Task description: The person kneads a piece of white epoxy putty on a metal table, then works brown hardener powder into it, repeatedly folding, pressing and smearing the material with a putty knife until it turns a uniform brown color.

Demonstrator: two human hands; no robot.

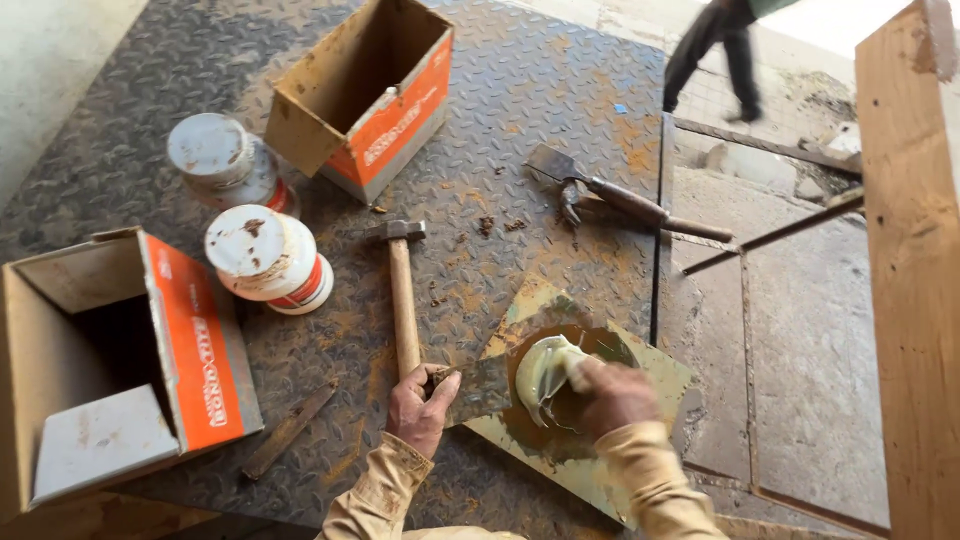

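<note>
From the head camera I look down on a rusty checker-plate desk (560,90). My left hand (420,405) sits low in the middle, its grip closed on a flat metal scraper (478,390) whose blade points right, toward the putty. My right hand (612,395) is just beside it, curled over a lump of pale greenish putty (548,368); I cannot tell whether its grip is closed on a tool or only pressing into the paste. The putty lies on a stained square mixing board (660,375) that rests tilted at the desk's right edge.

A wooden-handled hammer (403,295) lies just above my left hand, head away from me. Two white tins (268,255) lie on their sides to the left, and near them stand two open cardboard boxes with orange sides, one at the top (400,110), one at the far left (190,340). A trowel (600,192) rests at the upper right, and a flat metal strip (290,430) lies left of my left wrist. Another person's legs (720,50) show at the top edge.
</note>
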